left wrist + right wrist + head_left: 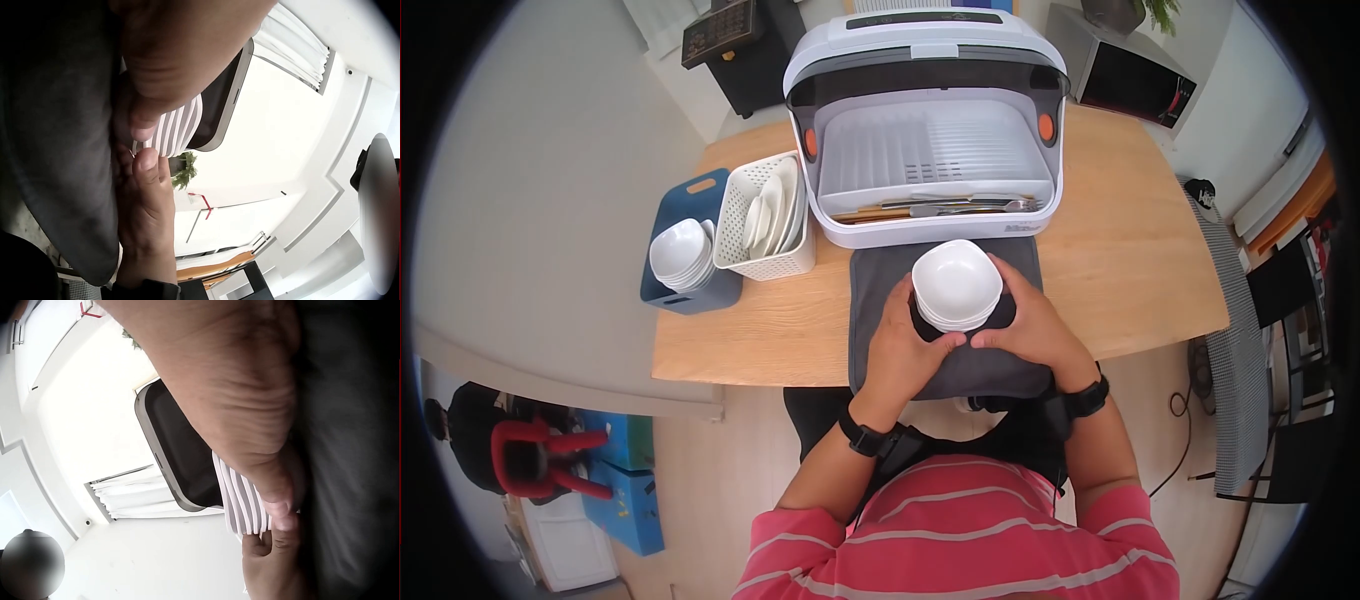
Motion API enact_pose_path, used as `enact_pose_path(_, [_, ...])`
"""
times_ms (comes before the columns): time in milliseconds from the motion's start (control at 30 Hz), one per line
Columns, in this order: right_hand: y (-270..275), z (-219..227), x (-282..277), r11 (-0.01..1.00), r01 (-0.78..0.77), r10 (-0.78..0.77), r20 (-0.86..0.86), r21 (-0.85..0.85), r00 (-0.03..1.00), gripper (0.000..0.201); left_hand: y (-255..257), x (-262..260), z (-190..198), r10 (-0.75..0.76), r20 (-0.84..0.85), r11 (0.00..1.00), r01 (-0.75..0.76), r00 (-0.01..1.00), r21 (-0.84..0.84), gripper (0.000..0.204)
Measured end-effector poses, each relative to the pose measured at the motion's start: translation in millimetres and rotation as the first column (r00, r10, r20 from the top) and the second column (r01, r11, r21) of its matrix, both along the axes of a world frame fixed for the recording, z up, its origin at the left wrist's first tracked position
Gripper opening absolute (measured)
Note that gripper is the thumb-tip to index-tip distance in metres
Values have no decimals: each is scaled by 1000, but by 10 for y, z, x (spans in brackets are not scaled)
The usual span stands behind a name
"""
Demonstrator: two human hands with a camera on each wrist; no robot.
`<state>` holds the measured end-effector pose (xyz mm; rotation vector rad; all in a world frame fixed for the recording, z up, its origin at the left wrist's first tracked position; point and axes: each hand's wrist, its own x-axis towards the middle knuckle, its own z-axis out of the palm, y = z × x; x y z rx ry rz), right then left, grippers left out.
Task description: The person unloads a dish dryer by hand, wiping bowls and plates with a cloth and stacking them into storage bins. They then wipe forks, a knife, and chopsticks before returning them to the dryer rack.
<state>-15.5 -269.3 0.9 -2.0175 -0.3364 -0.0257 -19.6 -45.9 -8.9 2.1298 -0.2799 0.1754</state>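
Observation:
A stack of small white bowls (957, 285) sits over the dark grey mat (880, 340) at the table's front. My left hand (908, 345) holds it from the left and my right hand (1042, 325) from the right, with the thumbs almost meeting at the near side. Seen from the side in the left wrist view, the stacked rims (182, 127) show as several layers between the hands. The right wrist view shows the same layers (240, 497) beside the thumbs. Much of the fingers on the far side is hidden.
Behind the mat stands a white dish dryer (840, 232), its lid raised, with cutlery (960, 210) along its front. To the left are a white basket (765, 268) of white dishes and a blue bin (725, 290) holding more stacked bowls. A microwave (1135, 80) stands at back right.

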Motion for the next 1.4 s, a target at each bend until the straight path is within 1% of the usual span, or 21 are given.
enact_pose_path(67, [62, 65, -32, 991, 77, -77, 8, -111, 997, 112, -2, -1, -36, 5, -55, 1000, -5, 998, 3, 100])
enact_pose_path(200, [68, 96, 25, 993, 53, -54, -8, -102, 998, 114, 20, 9, -30, 2, -79, 1000, -4, 997, -24, 98])
enact_pose_path(267, [52, 114, 57, 997, 27, -27, 2, -68, 1000, 114, 41, 23, -50, -32, -60, 999, 31, 998, -19, 100])
enact_pose_path(300, [49, 128, 75, 997, 12, -12, 1, -77, 1000, 114, 47, 26, -43, -18, -61, 999, 16, 998, -27, 100])
enact_pose_path(367, [32, 165, 117, 998, -17, 25, -140, 57, 990, 118, 47, 36, -4, -44, -32, 999, 44, 999, -17, 106])
enact_pose_path(400, [9, 180, 146, 998, -32, 39, -141, 48, 989, 118, 41, 43, 16, -30, -31, 999, 29, 999, -26, 106])
enact_pose_path(467, [-43, 200, 209, 995, -97, 94, -144, -7, 985, 117, 30, 63, 42, -75, -13, 996, 76, 997, 46, 112])
enact_pose_path(500, [-72, 216, 243, 994, -106, 104, -145, -12, 984, 117, 23, 69, 44, -65, -14, 997, 66, 998, 42, 112])
enact_pose_path(567, [-121, 258, 325, 980, -139, 107, -214, -143, 971, 116, 5, 80, 60, 11, 44, 997, -14, 999, 72, 109])
enact_pose_path(600, [-131, 289, 362, 980, -141, 109, -215, -140, 971, 116, 4, 86, 88, 13, 43, 997, -16, 999, 75, 109])
enact_pose_path(667, [-147, 368, 434, 953, -252, 218, -194, -168, 956, 113, 25, 90, 181, -54, -81, 996, 59, 995, 67, 110])
enact_pose_path(700, [-161, 391, 471, 956, -249, 217, -194, -158, 957, 113, 31, 108, 226, -56, -84, 995, 63, 995, 76, 110])
enact_pose_path(767, [-199, 398, 539, 924, -349, 311, -220, -159, 925, 109, 38, 143, 285, -91, -92, 985, 103, 992, 138, 104])
enact_pose_path(800, [-226, 363, 581, 928, -343, 307, -221, -145, 926, 109, 35, 158, 259, -97, -99, 982, 112, 990, 150, 104])
enact_pose_path(867, [-276, 284, 663, 889, -428, 411, -128, -161, 903, 107, 34, 204, 184, -90, -72, 992, 96, 993, 87, 98])
enact_pose_path(900, [-296, 266, 675, 896, -419, 403, -124, -148, 907, 107, 43, 210, 180, -99, -75, 989, 106, 992, 101, 98])
enact_pose_path(1000, [-293, 296, 630, 907, -419, 404, -194, -45, 894, 106, 69, 193, 181, -150, -128, 983, 162, 980, 88, 104])
enact_pose_path(1067, [-293, 392, 553, 919, -395, 371, -304, -17, 877, 105, 68, 161, 170, -152, -70, 988, 154, 986, 29, 112])
enact_pose_path(1200, [-304, 351, 402, 939, -338, 313, -246, -62, 917, 100, 57, 124, 182, -129, -89, 991, 131, 988, 12, 117])
enact_pose_path(1267, [-303, 249, 364, 981, -180, 190, -149, 77, 970, 91, 57, 190, 136, -99, -139, 994, 92, 985, -55, 117])
enact_pose_path(1400, [-275, 141, 249, 984, -137, 152, -142, 112, 978, 84, 65, 150, 151, -129, -181, 991, 119, 975, -63, 114])
